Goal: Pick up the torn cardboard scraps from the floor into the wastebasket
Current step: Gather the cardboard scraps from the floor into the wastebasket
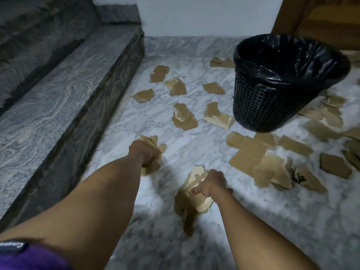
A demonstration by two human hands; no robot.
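My left hand (pixel 145 153) grips a bunch of brown cardboard scraps (pixel 153 142) above the marble floor. Lower and to the right, my right hand (pixel 211 184) grips a thicker bundle of torn cardboard (pixel 191 203) that hangs below the fist. Several loose cardboard scraps (pixel 184 118) lie scattered over the floor ahead, with a bigger heap (pixel 259 160) at the right. The black mesh wastebasket (pixel 268 102), lined with a black bag, stands upright at the upper right, well beyond both hands.
A grey granite step (pixel 64 98) runs along the left side, with another step above it. A white wall (pixel 204 16) closes the far end, and a brown wooden door (pixel 319 18) stands behind the basket. More scraps (pixel 329 114) lie right of the basket.
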